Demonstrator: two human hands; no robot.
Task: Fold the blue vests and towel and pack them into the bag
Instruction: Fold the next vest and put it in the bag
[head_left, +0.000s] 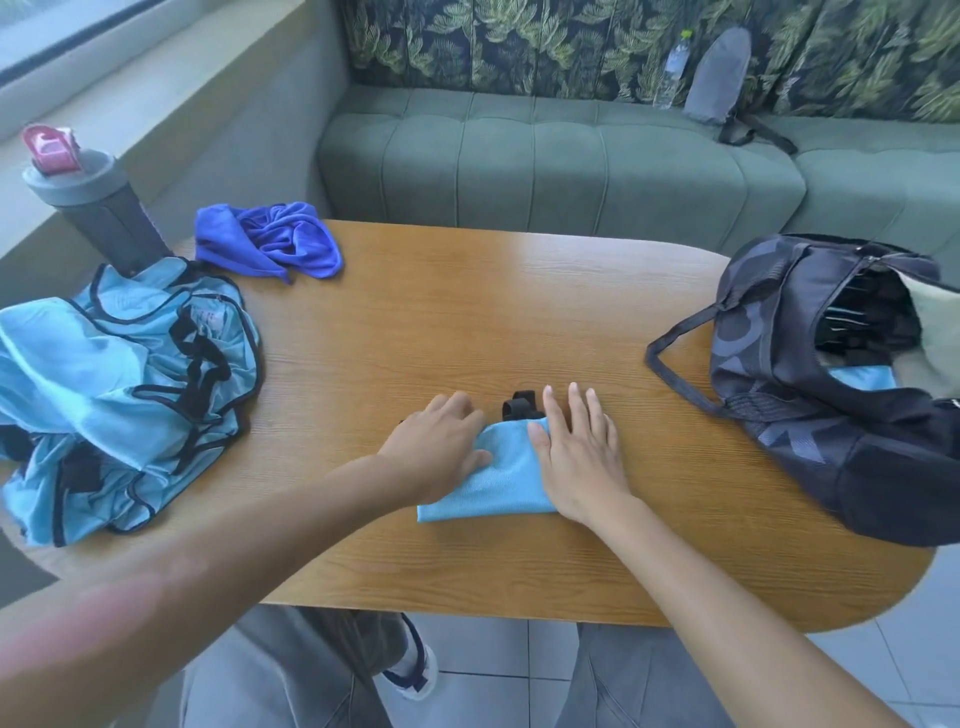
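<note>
A folded light blue vest (493, 478) lies on the wooden table (467, 322) in front of me, its black strap sticking out at the far end. My left hand (441, 447) rests on its left edge with fingers bent over the fabric. My right hand (576, 457) lies flat on its right side, fingers straight. A heap of unfolded light blue vests (119, 395) with black trim sits at the table's left. The crumpled dark blue towel (270, 241) lies at the far left. The dark patterned bag (831, 384) stands open at the right, with light blue fabric showing inside.
A grey shaker bottle (98, 208) with a pink lid stands behind the vest heap. A green sofa (571, 161) runs behind the table, bearing a water bottle (672, 70) and a grey pouch (719, 78). My legs and a tiled floor show below the table's near edge.
</note>
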